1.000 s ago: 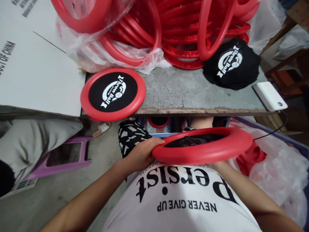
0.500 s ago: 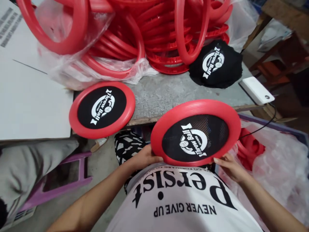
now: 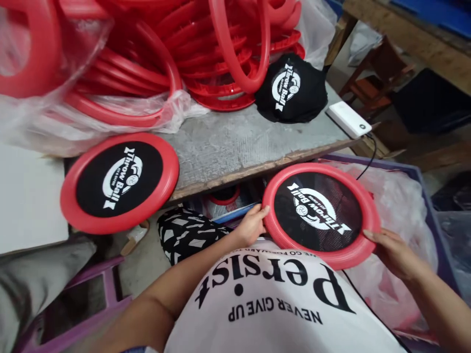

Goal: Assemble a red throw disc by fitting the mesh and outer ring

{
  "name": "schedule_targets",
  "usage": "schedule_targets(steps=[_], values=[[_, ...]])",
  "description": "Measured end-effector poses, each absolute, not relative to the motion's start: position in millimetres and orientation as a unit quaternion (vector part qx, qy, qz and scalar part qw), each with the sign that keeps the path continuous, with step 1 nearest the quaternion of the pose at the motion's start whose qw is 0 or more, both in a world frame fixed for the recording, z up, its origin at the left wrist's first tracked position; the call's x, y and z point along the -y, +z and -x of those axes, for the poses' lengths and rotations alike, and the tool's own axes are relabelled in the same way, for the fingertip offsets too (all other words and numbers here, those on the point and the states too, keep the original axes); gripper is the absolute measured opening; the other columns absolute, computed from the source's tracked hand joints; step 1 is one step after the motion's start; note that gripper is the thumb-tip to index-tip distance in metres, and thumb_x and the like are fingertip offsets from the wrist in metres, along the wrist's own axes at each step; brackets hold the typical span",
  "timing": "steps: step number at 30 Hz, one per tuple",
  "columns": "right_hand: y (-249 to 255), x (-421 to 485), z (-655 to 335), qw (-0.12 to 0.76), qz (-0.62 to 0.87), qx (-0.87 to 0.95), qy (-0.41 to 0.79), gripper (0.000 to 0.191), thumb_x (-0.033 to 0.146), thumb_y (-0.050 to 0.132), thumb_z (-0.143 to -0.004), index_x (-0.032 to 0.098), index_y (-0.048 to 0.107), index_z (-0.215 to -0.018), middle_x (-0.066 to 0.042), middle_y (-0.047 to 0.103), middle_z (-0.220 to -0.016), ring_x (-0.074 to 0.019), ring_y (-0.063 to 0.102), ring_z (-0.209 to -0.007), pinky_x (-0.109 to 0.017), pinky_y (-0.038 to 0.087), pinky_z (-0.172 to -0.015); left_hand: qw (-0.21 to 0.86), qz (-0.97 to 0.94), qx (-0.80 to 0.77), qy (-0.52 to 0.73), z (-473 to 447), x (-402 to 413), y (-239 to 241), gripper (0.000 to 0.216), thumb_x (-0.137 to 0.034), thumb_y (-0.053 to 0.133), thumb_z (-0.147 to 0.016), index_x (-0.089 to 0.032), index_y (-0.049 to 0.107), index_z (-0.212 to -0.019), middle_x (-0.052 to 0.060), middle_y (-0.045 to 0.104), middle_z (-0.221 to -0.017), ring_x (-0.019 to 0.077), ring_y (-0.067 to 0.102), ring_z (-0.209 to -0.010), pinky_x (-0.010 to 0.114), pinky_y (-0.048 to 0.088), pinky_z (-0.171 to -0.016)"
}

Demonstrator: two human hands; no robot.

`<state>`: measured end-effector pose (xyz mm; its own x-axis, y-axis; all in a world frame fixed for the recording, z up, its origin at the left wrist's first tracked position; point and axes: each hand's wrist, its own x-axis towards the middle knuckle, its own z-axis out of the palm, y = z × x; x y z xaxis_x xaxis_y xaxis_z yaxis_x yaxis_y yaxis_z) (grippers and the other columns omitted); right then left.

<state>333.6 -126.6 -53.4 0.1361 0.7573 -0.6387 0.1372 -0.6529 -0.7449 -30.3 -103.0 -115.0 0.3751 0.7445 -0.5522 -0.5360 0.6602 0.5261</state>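
Observation:
Between my hands is a red-rimmed throw disc [image 3: 316, 211], its black mesh centre printed with a white "Throw Ball" logo. My left hand [image 3: 252, 226] grips its left rim, thumb on top. On the opposite side my right hand [image 3: 392, 249] holds the lower right rim, with the fingers beneath hidden. The disc is tilted just in front of my shirt, above the right-hand bin. A second throw disc [image 3: 119, 184] of the same kind lies at the table's front left edge. Farther back on the grey table [image 3: 217, 142] sits a black printed fabric cover [image 3: 290, 90].
Red plastic rings [image 3: 221, 63] are heaped at the back, partly in clear plastic bags. A white power bank [image 3: 349, 120] with a black cable rests on the table's right corner. A purple bin [image 3: 429, 211] with plastic-wrapped items stands at right; a purple stool [image 3: 106, 284] is at lower left.
The held disc has moved right and turned so its logo slants differently; both hands shifted with it, the left higher up its rim. The camera view has swung right.

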Motion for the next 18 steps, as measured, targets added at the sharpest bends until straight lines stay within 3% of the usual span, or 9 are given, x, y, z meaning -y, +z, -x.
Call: schedule_targets(steps=[3,6,9,12,16,18], values=[[-56.9,112.4,-309.6,0.233,0.693,0.293,0.616,0.051,0.067,0.086,-0.060,0.019,0.067,-0.061,-0.004,0.064,-0.052,-0.0163,0.053,-0.045,-0.029,0.045,-0.044,0.792,-0.066,-0.457,0.400,40.9,104.8,-121.4,0.027,-0.034,0.076,-0.089,-0.012,0.071,-0.104,0.017,0.078,-0.106,0.0308,0.076,-0.101,0.050,0.062,-0.091],[-69.0,88.3,-275.5,0.205,0.636,0.323,0.670,0.055,0.072,0.075,-0.075,0.019,0.065,-0.060,-0.005,0.061,-0.049,-0.0153,0.050,-0.042,-0.029,0.041,-0.042,0.742,0.004,-0.502,0.445,66.7,114.6,-128.1,0.021,-0.029,0.074,-0.091,-0.009,0.072,-0.100,0.017,0.079,-0.101,0.0287,0.076,-0.097,0.045,0.062,-0.092],[-87.0,63.1,-230.8,0.208,0.562,0.357,0.717,0.061,0.080,0.069,-0.076,0.019,0.070,-0.073,-0.008,0.070,-0.063,-0.0179,0.061,-0.052,-0.030,0.049,-0.050,0.666,0.080,-0.553,0.494,105.2,120.1,-141.2,0.022,-0.029,0.068,-0.096,-0.010,0.070,-0.107,0.012,0.076,-0.107,0.0225,0.074,-0.096,0.040,0.061,-0.090],[-101.6,52.8,-193.6,0.207,0.518,0.407,0.723,0.064,0.077,0.076,-0.072,0.017,0.074,-0.093,-0.009,0.075,-0.075,-0.0182,0.067,-0.063,-0.030,0.054,-0.060,0.591,0.130,-0.609,0.514,142.9,106.3,-161.0,0.031,-0.035,0.064,-0.099,-0.014,0.065,-0.122,0.009,0.069,-0.119,0.0203,0.070,-0.101,0.041,0.061,-0.087],[-103.4,56.7,-192.8,0.187,0.503,0.468,0.702,0.059,0.071,0.077,-0.076,0.014,0.075,-0.091,-0.007,0.075,-0.073,-0.0161,0.067,-0.064,-0.028,0.052,-0.064,0.546,0.107,-0.673,0.487,157.5,61.1,-185.1,0.039,-0.038,0.064,-0.099,-0.017,0.060,-0.131,0.011,0.064,-0.130,0.0241,0.066,-0.110,0.045,0.060,-0.092],[-98.7,58.4,-220.3,0.218,0.536,0.450,0.680,0.058,0.070,0.080,-0.072,0.015,0.075,-0.090,-0.007,0.074,-0.073,-0.0167,0.066,-0.064,-0.029,0.052,-0.063,0.555,0.065,-0.692,0.457,148.4,39.4,-193.1,0.040,-0.038,0.065,-0.099,-0.017,0.060,-0.132,0.011,0.062,-0.132,0.0252,0.065,-0.113,0.047,0.059,-0.095]])
